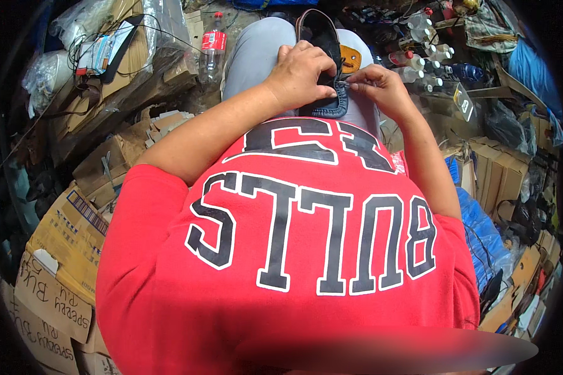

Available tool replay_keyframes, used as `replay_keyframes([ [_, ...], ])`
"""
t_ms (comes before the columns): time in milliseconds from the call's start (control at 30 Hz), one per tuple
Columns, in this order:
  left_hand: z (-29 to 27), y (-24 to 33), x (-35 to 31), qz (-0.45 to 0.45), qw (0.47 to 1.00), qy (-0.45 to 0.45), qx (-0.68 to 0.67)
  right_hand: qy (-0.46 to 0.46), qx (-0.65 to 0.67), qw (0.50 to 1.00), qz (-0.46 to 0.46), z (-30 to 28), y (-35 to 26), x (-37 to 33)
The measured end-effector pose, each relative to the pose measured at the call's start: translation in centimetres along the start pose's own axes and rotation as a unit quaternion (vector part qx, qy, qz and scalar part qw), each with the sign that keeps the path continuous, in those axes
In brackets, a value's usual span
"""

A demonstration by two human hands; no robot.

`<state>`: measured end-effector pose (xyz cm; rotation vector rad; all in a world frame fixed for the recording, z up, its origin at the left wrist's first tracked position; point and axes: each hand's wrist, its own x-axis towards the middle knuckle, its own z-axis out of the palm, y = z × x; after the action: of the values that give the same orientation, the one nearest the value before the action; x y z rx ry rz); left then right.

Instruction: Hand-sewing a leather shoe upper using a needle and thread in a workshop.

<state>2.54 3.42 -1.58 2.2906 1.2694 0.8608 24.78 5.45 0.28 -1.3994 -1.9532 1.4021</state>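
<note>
A dark blue leather shoe (330, 111) rests on my lap, its toe toward my body and its dark, brown-edged opening farther away. My left hand (299, 76) is closed round the shoe's left side, the thumb pressing near the toe. At the right edge of the upper, the fingers of my right hand (380, 89) are pinched together on something thin, too small to make out. Beyond that pinch, a tan leather piece (350, 60) with small holes lies against the shoe's right side.
Grey-trousered knees (256, 50) support the shoe. A clear bottle with a red label (213, 47) stands to the left, near plastic-wrapped cardboard (147, 47). Several small bottles (419, 59) cluster at the right. Cardboard boxes (62, 231) and blue plastic sheeting (481, 231) flank my body.
</note>
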Motion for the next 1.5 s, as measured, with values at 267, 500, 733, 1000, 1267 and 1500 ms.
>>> replay_keyframes([
  [267, -0.7, 0.1, 0.1, -0.009, 0.999, -0.023, -0.026, 0.005, -0.129, 0.990, -0.059, 0.8, -0.8, 0.3],
  [500, -0.7, 0.8, 0.0, -0.055, 0.995, -0.083, -0.003, 0.118, -0.313, 0.935, -0.115, 1.0, -6.6, 0.3],
  [733, -1.0, 1.2, 0.7, -0.057, 0.984, -0.157, 0.055, 0.075, -0.333, 0.940, 0.011, 1.6, -3.3, 1.6],
  [1000, -2.4, 0.8, 1.3, 0.049, 0.974, -0.196, 0.104, 0.059, -0.234, 0.968, 0.071, 1.7, -2.3, 2.6],
  [1267, -1.4, 1.7, 0.8, -0.015, 0.981, -0.133, 0.143, 0.041, -0.262, 0.964, -0.022, 1.4, -2.1, 3.0],
  [1500, -1.0, 0.7, 0.7, -0.073, 0.984, -0.129, 0.097, 0.012, -0.285, 0.958, 0.002, 1.6, -2.1, 3.2],
])
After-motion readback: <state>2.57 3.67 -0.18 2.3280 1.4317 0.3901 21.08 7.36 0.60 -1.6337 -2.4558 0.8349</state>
